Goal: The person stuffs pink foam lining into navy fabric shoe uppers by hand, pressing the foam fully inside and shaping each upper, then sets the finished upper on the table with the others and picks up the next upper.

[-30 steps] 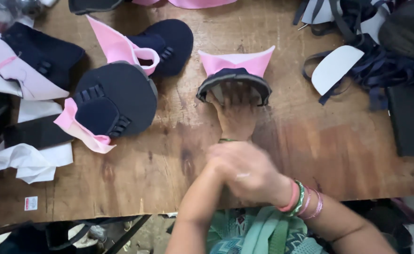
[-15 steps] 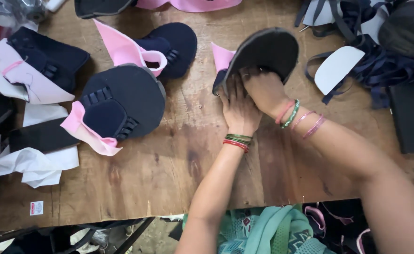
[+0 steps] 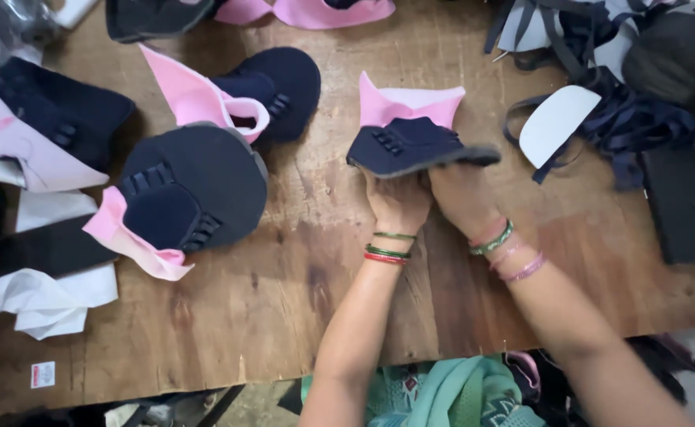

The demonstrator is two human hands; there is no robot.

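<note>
Two hands (image 3: 434,202) grip navy, pink-lined shoe upper (image 3: 410,142).

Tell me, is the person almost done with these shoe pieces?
Not clear. Two dark-and-pink pieces lie to the left, maybe done. Left hand and right hand hold another piece. Straps and more parts wait at the table edges.

dark-and-pink shoe uppers (image 3: 410,134): 5 | white insole (image 3: 557,122): 1 | hands (image 3: 434,202): 2
</note>
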